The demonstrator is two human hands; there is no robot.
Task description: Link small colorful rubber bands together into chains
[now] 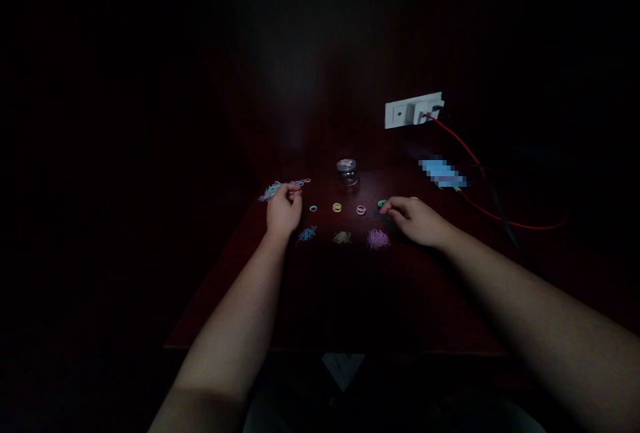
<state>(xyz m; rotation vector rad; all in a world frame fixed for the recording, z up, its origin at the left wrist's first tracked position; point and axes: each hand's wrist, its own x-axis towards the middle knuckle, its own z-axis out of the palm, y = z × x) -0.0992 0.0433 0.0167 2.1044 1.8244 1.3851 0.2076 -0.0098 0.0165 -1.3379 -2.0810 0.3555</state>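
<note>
On a dark red table (350, 299) lie small coloured rubber bands. My left hand (283, 209) is curled into a loose fist at a mixed heap of bands (278, 188), fingers pinched at its edge. My right hand (414, 218) lies low with fingertips pressed on a green band (382, 203). Between the hands runs a row of small stacks: blue (313, 208), yellow (337, 207) and pink (361, 209). In front of them sit a blue pile (307, 233), a pale yellowish pile (342, 237) and a purple pile (378, 239).
A small glass jar (347, 172) stands behind the row. A white power strip (413, 110) sits at the back right with a red cable (480, 173) running across the table. A blurred blue object (442, 172) lies near it. The room is dark.
</note>
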